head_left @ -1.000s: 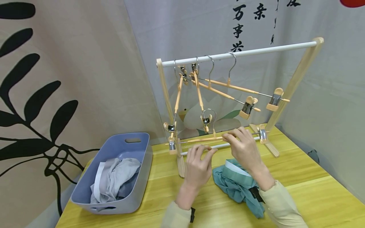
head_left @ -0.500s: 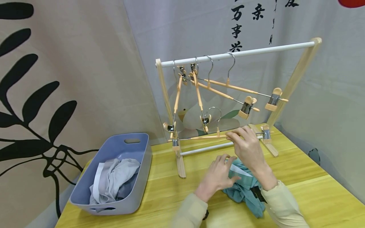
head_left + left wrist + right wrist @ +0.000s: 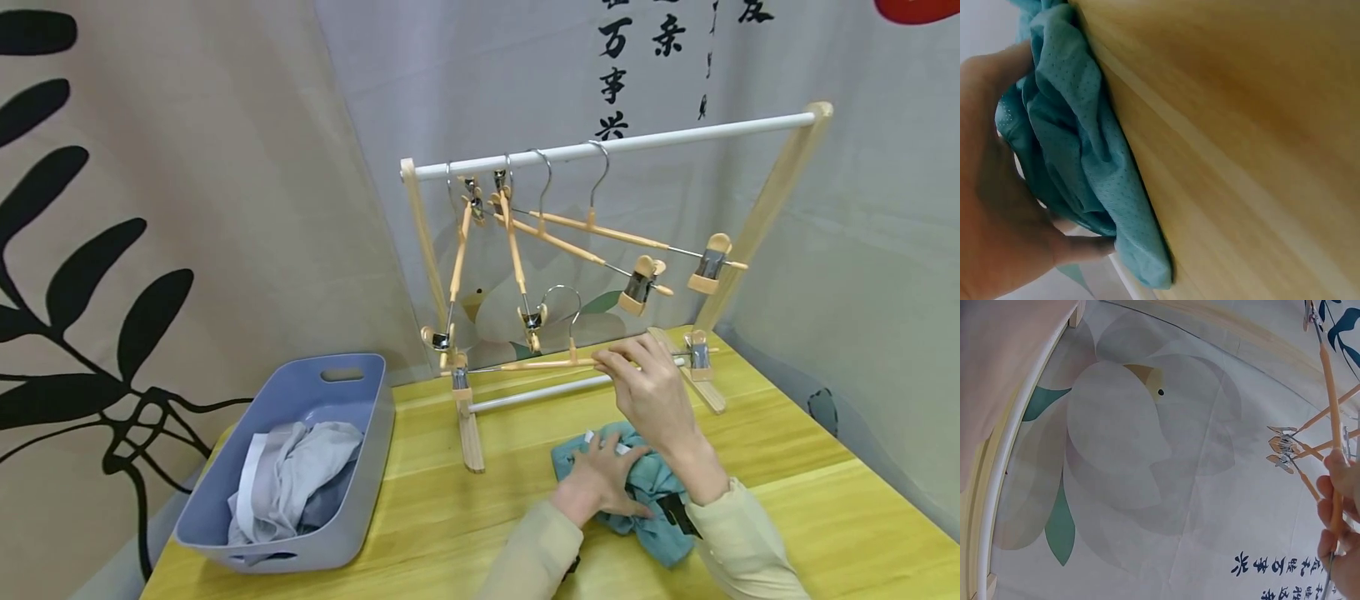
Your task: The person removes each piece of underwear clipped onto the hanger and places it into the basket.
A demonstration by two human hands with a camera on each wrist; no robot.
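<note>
My right hand (image 3: 656, 392) pinches the bar of a clip hanger (image 3: 547, 363), holding it level in front of the rack with its metal hook upward. In the right wrist view, my fingers curl round this hanger's orange bar (image 3: 1334, 425). Down on the table, my left hand (image 3: 603, 479) lies over a bunched teal garment (image 3: 656, 483), fingers spread. From the left wrist view, thumb and fingers reach round opposite sides of the teal fabric (image 3: 1079, 137). Small white patches show among its folds; the exact kind of garment is unclear.
A rack with a white top rail (image 3: 697, 133) and wooden legs stands at the back, several clip hangers (image 3: 577, 237) hooked on it. At left, a blue-grey basket (image 3: 378, 467) contains grey clothing (image 3: 300, 475). A printed curtain (image 3: 247, 167) hangs behind the yellow wooden table (image 3: 420, 517).
My left hand has left the hanger bar and come down right onto the teal garment, whose folds now lie differently. My right hand keeps the hanger, which has shifted slightly.
</note>
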